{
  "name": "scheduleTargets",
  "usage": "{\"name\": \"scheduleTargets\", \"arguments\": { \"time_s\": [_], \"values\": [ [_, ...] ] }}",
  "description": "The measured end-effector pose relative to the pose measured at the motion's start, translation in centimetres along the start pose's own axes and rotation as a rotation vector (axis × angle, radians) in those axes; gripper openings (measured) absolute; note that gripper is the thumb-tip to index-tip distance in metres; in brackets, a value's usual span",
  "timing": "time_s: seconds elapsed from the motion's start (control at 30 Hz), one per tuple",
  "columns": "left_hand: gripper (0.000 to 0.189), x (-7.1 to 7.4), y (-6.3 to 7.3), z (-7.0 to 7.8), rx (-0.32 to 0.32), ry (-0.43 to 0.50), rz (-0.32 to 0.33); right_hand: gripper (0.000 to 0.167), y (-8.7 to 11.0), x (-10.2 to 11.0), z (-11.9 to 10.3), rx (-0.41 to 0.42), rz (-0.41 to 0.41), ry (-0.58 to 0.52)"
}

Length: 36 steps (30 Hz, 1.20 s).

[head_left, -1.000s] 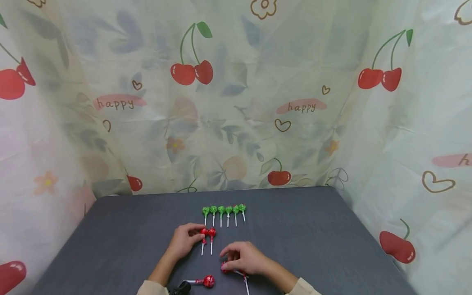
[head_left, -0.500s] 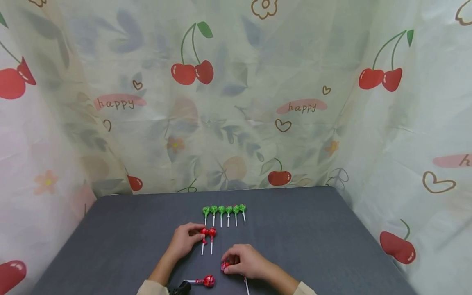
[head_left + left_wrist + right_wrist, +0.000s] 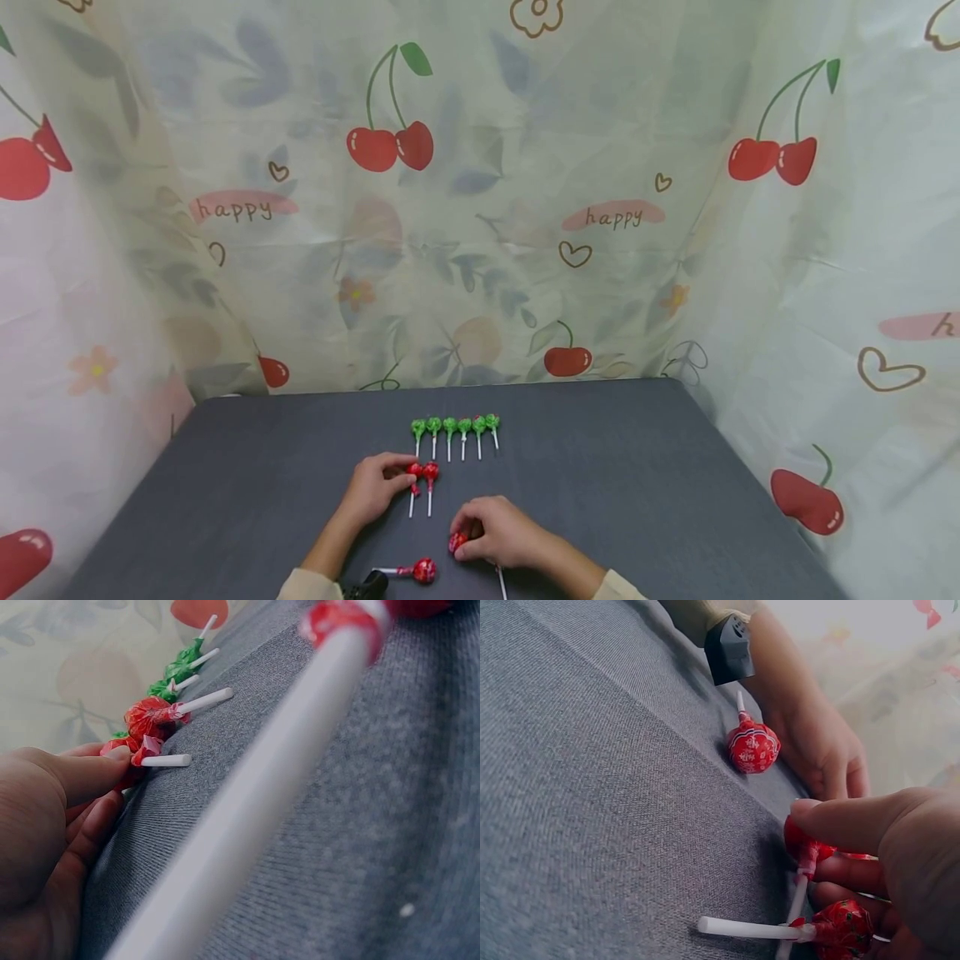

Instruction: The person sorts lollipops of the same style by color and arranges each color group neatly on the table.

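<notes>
My left hand (image 3: 377, 487) pinches the head of a red-wrapped lollipop (image 3: 150, 750) between thumb and fingers. Right beside it lies a second red lollipop (image 3: 431, 472), both sticks pointing toward me. Nearer the front, my right hand (image 3: 501, 529) has thumb and fingers around the head of another red lollipop (image 3: 457, 542). Close under that hand's fingers, the right wrist view shows one more red lollipop (image 3: 844, 930), its white stick crossing the held one's. A single red lollipop (image 3: 424, 571) lies between my forearms, stick to the left.
Several green lollipops (image 3: 449, 427) form a row behind the red pair, sticks toward me. All lie on a dark grey cloth-covered table (image 3: 637, 483). A black device (image 3: 367, 586) sits at my left wrist, by the single lollipop's stick. A printed curtain (image 3: 480, 275) encloses the back and sides.
My right hand has come down slightly, and its fingers have closed in around the red lollipop's head. The left hand stays where it was.
</notes>
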<state>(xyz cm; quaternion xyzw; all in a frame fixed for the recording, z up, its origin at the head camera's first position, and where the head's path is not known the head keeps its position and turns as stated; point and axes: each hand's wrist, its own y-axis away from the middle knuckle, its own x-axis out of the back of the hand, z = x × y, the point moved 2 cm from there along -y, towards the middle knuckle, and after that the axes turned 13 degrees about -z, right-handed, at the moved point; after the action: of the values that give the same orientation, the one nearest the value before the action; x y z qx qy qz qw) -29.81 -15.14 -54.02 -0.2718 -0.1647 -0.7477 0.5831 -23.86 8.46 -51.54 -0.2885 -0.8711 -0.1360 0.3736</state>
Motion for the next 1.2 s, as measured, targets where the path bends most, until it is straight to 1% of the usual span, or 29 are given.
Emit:
{"name": "scheduleTargets", "arguments": {
  "time_s": [0.13, 0.2, 0.3, 0.47, 0.77, 0.9, 1.2],
  "values": [
    [0.024, 0.0, 0.0, 0.0, -0.003, -0.003, 0.002, 0.017, -0.1, 0.0, 0.0, -0.029, 0.038, -0.065],
    [0.024, 0.0, 0.0, 0.0, -0.009, -0.004, 0.003, 0.017, -0.1, 0.1, 0.1, -0.031, 0.068, -0.079],
    [0.024, 0.0, 0.0, -0.1, -0.006, -0.009, 0.000, 0.017, -0.1, 0.3, 0.1, -0.015, 0.115, -0.088],
    [0.024, 0.0, 0.0, -0.1, -0.005, -0.008, 0.006, 0.018, -0.3, 0.6, 0.1, 0.040, 0.197, -0.059],
    [0.024, 0.0, 0.0, -0.1, 0.005, -0.008, 0.004, 0.019, -0.7, 1.3, 0.2, 0.086, 0.301, -0.046],
    [0.024, 0.0, 0.0, -0.1, 0.004, -0.009, 0.005, 0.019, -1.0, 1.7, 0.4, 0.057, 0.336, -0.087],
    [0.024, 0.0, 0.0, -0.2, -0.001, 0.003, 0.002, 0.025, -2.0, 2.5, 0.6, -0.058, 0.390, -0.146]
  ]
}}
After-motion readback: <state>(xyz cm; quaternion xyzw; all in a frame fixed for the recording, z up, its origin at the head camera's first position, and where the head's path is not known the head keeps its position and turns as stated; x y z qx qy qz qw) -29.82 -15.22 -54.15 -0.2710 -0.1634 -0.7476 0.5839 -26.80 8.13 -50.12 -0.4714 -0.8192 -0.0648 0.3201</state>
